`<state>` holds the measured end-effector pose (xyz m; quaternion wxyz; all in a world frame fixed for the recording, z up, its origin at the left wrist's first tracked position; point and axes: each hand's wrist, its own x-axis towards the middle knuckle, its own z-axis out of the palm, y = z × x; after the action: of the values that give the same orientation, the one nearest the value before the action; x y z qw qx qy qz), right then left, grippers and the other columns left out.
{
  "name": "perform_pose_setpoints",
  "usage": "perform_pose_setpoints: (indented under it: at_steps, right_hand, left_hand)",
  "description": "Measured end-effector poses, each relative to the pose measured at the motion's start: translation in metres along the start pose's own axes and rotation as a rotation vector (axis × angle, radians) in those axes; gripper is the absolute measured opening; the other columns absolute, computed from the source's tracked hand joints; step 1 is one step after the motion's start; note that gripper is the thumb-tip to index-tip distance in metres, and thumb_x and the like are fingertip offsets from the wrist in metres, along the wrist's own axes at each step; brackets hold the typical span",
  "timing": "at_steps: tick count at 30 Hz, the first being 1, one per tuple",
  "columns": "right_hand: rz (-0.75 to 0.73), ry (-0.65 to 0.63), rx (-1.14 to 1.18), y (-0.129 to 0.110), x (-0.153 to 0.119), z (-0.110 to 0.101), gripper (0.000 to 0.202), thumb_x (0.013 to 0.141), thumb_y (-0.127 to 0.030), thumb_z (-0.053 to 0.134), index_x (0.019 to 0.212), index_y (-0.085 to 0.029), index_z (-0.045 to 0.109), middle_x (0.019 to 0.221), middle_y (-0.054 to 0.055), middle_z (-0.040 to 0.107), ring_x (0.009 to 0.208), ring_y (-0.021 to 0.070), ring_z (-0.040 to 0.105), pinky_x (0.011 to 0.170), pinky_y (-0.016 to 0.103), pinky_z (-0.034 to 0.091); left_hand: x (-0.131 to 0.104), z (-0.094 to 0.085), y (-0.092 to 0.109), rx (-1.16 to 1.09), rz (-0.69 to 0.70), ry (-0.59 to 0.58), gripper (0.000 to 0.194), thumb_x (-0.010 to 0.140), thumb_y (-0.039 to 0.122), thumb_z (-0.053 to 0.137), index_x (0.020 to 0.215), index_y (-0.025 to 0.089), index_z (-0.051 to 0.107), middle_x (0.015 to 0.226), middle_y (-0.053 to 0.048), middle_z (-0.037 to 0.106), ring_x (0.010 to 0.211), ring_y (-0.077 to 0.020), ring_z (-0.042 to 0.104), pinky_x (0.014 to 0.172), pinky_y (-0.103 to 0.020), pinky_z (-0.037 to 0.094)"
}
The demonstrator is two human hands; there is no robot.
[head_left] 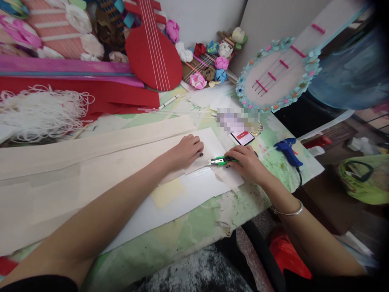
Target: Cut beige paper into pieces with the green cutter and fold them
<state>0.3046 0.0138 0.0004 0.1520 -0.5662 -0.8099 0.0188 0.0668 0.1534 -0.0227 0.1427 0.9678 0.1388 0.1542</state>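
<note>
My right hand [243,160] is closed around a green and black utility knife [221,160], whose metal nose points left. The knife's tip meets the right end of a long cream sheet [121,170], which looks like paper or thin cloth. My left hand [188,152] rests on that sheet just left of the knife, its fingers curled and pressed onto it near the edge. Beneath lies a white board [200,190], partly covered by the sheet. A pale yellow piece [168,192] lies on the board.
A phone [243,137] and a blue glue gun [289,151] lie to the right on the green table [182,233]. White string [42,111] is heaped at left. Behind stand a red paper instrument [153,56] and a flower-edged white one [276,77].
</note>
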Motion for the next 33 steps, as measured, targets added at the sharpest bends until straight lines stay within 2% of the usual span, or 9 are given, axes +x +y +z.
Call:
perform_pose_setpoints:
  at_steps: [11, 21, 29, 33]
  right_hand:
    - [-0.004, -0.021, -0.020, -0.010, 0.011, 0.002, 0.020, 0.092, -0.028, 0.057, 0.108, -0.017, 0.063, 0.104, 0.011, 0.067, 0.098, 0.0262, 0.060, 0.084, 0.040, 0.036]
    - [-0.001, 0.016, -0.035, -0.006, -0.001, -0.001, 0.019, 0.092, -0.027, 0.059, 0.106, -0.016, 0.062, 0.103, 0.011, 0.067, 0.097, 0.0256, 0.061, 0.083, 0.039, 0.034]
    - [-0.004, -0.015, -0.033, -0.016, 0.012, 0.002, 0.018, 0.092, -0.027, 0.058, 0.105, -0.016, 0.062, 0.101, 0.010, 0.066, 0.095, 0.0242, 0.060, 0.083, 0.038, 0.033]
    - [-0.019, -0.008, -0.056, -0.016, 0.011, 0.002, 0.017, 0.092, -0.027, 0.058, 0.105, -0.017, 0.062, 0.101, 0.010, 0.067, 0.093, 0.0240, 0.061, 0.084, 0.039, 0.033]
  left_hand:
    - [0.000, 0.000, 0.000, 0.001, 0.004, -0.002, 0.021, 0.098, 0.025, 0.038, 0.088, 0.015, 0.055, 0.096, -0.011, 0.055, 0.086, -0.0224, 0.045, 0.080, -0.036, 0.037]
    - [0.000, 0.001, -0.001, -0.010, 0.001, 0.009, 0.023, 0.098, 0.025, 0.038, 0.088, 0.016, 0.055, 0.095, -0.010, 0.055, 0.086, -0.0222, 0.044, 0.078, -0.035, 0.037]
    - [0.001, 0.001, -0.001, 0.013, 0.015, 0.010, 0.022, 0.098, 0.026, 0.039, 0.089, 0.015, 0.056, 0.095, -0.010, 0.055, 0.085, -0.0220, 0.045, 0.079, -0.036, 0.036]
    - [0.002, 0.000, 0.000, 0.021, 0.014, 0.002, 0.021, 0.097, 0.025, 0.040, 0.088, 0.015, 0.056, 0.095, -0.011, 0.056, 0.084, -0.0223, 0.045, 0.078, -0.036, 0.036]
